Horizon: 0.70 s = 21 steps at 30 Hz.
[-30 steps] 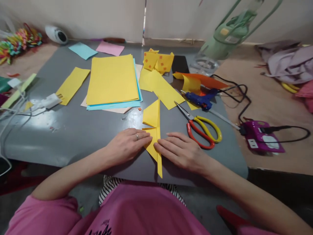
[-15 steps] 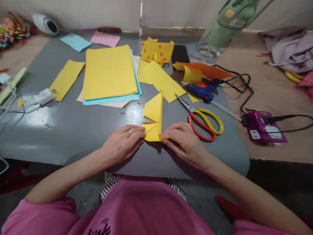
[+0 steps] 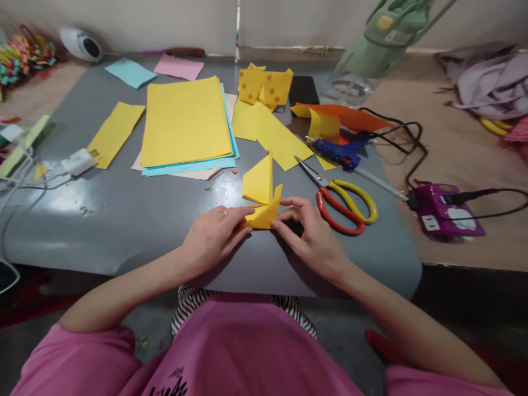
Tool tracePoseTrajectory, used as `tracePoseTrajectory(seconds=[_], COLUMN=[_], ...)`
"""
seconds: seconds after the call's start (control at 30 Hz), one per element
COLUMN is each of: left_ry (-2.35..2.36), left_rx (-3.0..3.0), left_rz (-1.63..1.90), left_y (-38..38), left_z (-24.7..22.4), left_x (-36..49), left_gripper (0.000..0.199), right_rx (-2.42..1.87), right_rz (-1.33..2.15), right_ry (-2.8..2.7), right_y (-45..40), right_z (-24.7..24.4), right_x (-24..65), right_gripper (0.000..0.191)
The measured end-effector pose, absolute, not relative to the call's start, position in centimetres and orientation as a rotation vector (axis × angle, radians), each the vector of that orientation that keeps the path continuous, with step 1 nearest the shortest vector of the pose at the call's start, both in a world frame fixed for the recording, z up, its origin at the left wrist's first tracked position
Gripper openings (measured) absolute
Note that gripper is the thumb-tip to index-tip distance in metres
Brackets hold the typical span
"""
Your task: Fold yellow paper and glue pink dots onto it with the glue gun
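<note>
A folded yellow paper piece (image 3: 264, 215) lies near the front edge of the grey table, its lower part bent up and a flap standing at its right side. My left hand (image 3: 216, 234) pinches its left end between thumb and fingers. At the right end, my right hand (image 3: 307, 234) has thumb and index finger apart, with the thumb tip at the paper's lower right corner. Scissors (image 3: 342, 203) with red and yellow handles lie beside my right hand.
A stack of coloured sheets (image 3: 185, 124) lies behind my left hand. A spotted yellow paper shape (image 3: 266, 88) stands at the back. A blue glue gun (image 3: 340, 151) lies behind the scissors, near a purple power socket (image 3: 447, 212).
The paper's lower edge has been bent upward and its right flap now stands up. My right hand's fingers have spread from their flat press on the flap.
</note>
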<state>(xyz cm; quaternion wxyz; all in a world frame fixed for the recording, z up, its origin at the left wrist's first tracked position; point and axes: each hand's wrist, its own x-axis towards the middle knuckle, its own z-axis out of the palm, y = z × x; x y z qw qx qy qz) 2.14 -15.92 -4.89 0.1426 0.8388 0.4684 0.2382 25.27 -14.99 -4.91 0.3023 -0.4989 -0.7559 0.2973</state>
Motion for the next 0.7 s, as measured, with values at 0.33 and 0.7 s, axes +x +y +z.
tracePoseTrajectory(seconds=[0.33, 0.7], left_ry=[1.319, 1.329], left_rx=[1.913, 2.06], left_rz=[0.626, 0.48], left_y=[-15.2, -14.9], left_z=[-3.4, -2.9], left_x=[2.8, 2.6], left_gripper=[0.028, 0.025], right_rx=[-1.391, -1.253], right_rz=[0.879, 0.591], right_ry=[-1.931, -2.107], right_y=[-15.1, -14.9], right_z=[-4.7, -4.5], right_x=[24.8, 25.5], right_gripper=[0.029, 0.011])
